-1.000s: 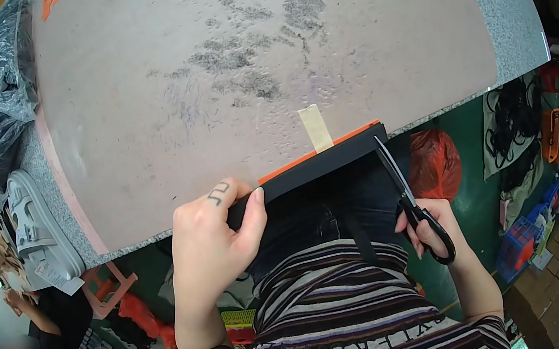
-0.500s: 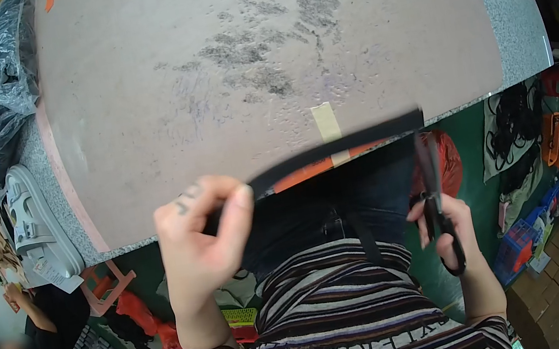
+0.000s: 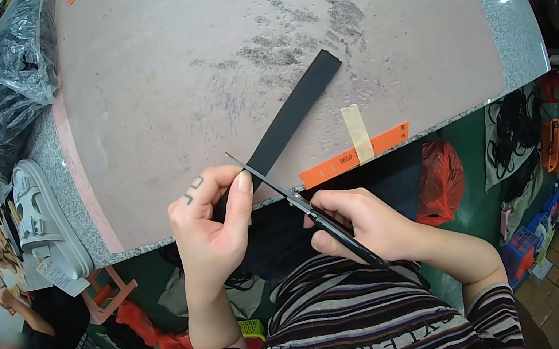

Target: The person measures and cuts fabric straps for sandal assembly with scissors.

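A flat black strip [image 3: 295, 114] is pinched between the thumb and forefinger of my left hand [image 3: 210, 223]. Its long free part slants up and right over the pale board [image 3: 159, 120]. My right hand [image 3: 362, 223] is closed on black-handled scissors [image 3: 295, 200]. The scissor blades cross the strip just beside my left thumb and forefinger. Whether the blades are parted or closed there is hard to tell. Beneath and right of the scissors, an orange label [image 3: 385, 143] and a piece of cream tape [image 3: 356, 133] lie at the board's near edge.
White sandals [image 3: 47, 221] with a paper tag stand at the table's left edge, below a plastic-wrapped bundle [image 3: 19, 77]. A red plastic bag [image 3: 441, 181] is below the table at right. Another person in black [image 3: 44, 336] is at far left.
The scissors have moved left from beyond the strip's far end to beside my left hand. The strip's free end has swung up and left over the board. The view has shifted slightly.
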### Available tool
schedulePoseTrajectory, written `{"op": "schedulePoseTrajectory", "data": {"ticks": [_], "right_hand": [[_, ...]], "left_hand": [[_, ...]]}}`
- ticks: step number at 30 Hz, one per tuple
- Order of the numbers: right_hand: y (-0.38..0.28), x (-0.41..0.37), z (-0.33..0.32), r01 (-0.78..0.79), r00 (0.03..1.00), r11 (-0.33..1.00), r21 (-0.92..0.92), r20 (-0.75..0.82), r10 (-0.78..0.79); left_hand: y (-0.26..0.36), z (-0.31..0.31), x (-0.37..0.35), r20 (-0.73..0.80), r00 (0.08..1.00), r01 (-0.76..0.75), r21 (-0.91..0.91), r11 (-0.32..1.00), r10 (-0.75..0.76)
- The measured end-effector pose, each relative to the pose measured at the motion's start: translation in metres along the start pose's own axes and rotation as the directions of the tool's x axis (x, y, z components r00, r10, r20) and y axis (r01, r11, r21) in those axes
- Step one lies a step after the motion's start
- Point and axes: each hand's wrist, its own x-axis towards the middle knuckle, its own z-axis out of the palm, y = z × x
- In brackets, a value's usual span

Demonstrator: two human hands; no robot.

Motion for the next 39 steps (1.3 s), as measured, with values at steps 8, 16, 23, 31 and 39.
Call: {"op": "schedulePoseTrajectory", "data": {"ticks": [8, 16, 23, 31, 39], "right_hand": [[0.029, 0.007, 0.023, 0.143, 0.98, 0.983, 0.114, -0.158, -0.124], [0.034, -0.026, -0.016, 0.135, 0.991, 0.991, -0.009, -0.002, -0.135], [0.031, -0.072, -0.039, 0.039, 0.999, 0.999, -0.024, 0.002, -0.039], [0.063, -0.139, -0.067, 0.004, 0.953, 1.0, -0.009, -0.303, -0.006], [0.046, -0.135, -0.068, 0.064, 0.981, 0.99, -0.126, -0.176, -0.086]], "left_hand": [[-0.001, -0.001, 0.002, 0.08, 0.99, 0.126, -0.131, 0.983, -0.116], [0.025, -0.008, -0.009, 0.111, 0.993, 0.052, -0.159, 0.986, -0.034], [0.021, 0.031, -0.01, 0.252, 0.962, -0.106, -0.007, 0.994, 0.104], [0.06, -0.025, -0.009, 0.551, 0.826, -0.024, 0.245, 0.969, -0.119], [0.06, 0.014, -0.009, 0.514, 0.84, -0.425, 0.423, 0.801, 0.175]]}}
